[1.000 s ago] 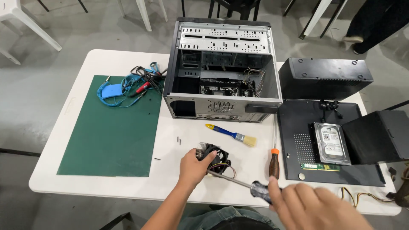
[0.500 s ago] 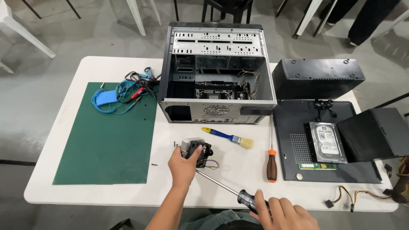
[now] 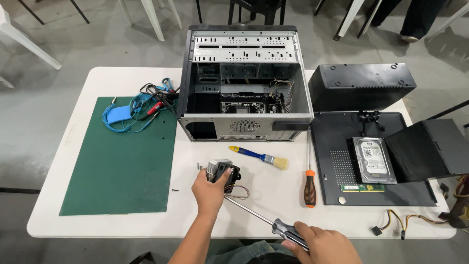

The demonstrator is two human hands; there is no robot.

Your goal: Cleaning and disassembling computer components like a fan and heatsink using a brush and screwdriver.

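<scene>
A small black cooler fan with a metal heatsink [image 3: 222, 171] sits upright on the white table [image 3: 97, 80], thin coloured wires trailing toward 4 o'clock. A long-shafted screwdriver [image 3: 264, 219] slants toward 10 o'clock, tip at the fan.

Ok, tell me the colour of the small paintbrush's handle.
The paintbrush handle is blue with a yellow tip, seen best in the head view.
</scene>
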